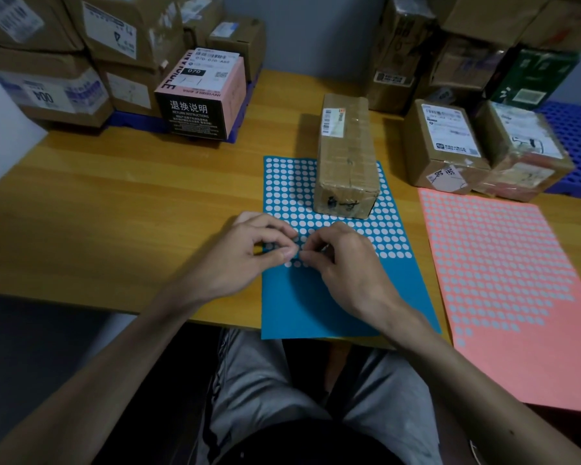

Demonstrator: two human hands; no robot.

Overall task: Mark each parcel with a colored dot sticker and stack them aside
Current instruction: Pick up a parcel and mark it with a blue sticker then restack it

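The long brown parcel (346, 152) lies flat on the far half of the blue sticker sheet (316, 303). Its long axis runs straight away from the person, scribbled short end facing them, barcode label at the far end. Just in front of it, left hand (235, 260) and right hand (346, 263) meet fingertip to fingertip, both pinching at the sheet's nearest dot rows; whether a dot is lifted is too small to tell. A pink sticker sheet (517, 280) lies to the right on the bench (114, 196), with labelled boxes (443, 146) beyond it.
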